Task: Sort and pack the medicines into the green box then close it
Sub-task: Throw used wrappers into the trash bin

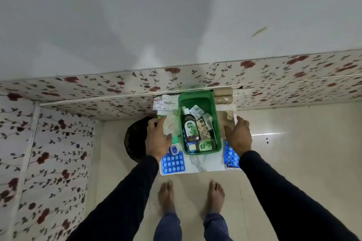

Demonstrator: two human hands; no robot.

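1. Two bare feet (pixel 192 195) on a pale, glossy tiled floor (pixel 293 162), blue trouser cuffs above them.
2. Black sleeves reaching forward from both lower corners.
3. A small white marble-patterned table (pixel 205 164), flat and rectangular, carrying everything else.
4. Blue blister sheet (pixel 173 163) at the near left corner, rows of round white tablets under shiny foil; a second blue blister sheet (pixel 231 155) at the near right edge, partly under the right wrist.
5. A tiny blue-and-white packet (pixel 174 150) just beyond the left sheet.
6. Left hand (pixel 157 139), fingers resting on a crinkled translucent packet (pixel 171 123) beside the box; grip or mere touch cannot be told.
7. Right hand (pixel 238 136), fingers spread and loose, palm down, just right of the box, holding nothing visible.
8. Green box (pixel 199 100) between the hands, rectangular moulded plastic with rounded corners, lid off.
9. Inside: a dark brown Dettol bottle (pixel 190 127) lying lengthwise, a squat green jar (pixel 205 146), silver foil strips (pixel 196 111), a speckled tablet strip.
10. Crumpled foil and paper packs (pixel 166 102) at the far left.
11. Floral-patterned wall panel (pixel 117 84) behind, plain grey wall above.
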